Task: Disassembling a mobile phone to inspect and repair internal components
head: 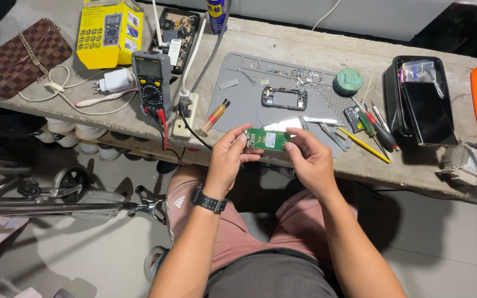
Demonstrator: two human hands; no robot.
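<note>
Two hands hold one small green circuit board [268,139] between them, level with the near edge of the concrete workbench [305,44] and above the person's lap. The left hand [228,157], with a dark watch on its wrist, pinches the board's left end between thumb and fingertips; the right hand [311,160] is closed on the right end the same way, so both grips are clamped on the board and nothing else. Just beyond it, on the grey silicone work mat [244,96], lie a black phone frame [284,98], loose screws and small metal parts, and tweezers [321,120]. A syringe of amber flux [215,117] rests at the mat's left edge, near a digital multimeter [152,83] whose red and black leads hang over the bench. To the right sit a green roll [348,81], screwdrivers [379,129], a yellow pencil-like tool [363,145] and a black tray [396,99] with a dark phone panel in it. My worry is the board's position: held past the bench edge, a slip of either pinch would likely send it to the floor. Pressing hard from both ends could also flex it, and bare fingertips on its face may smear contacts.
</note>
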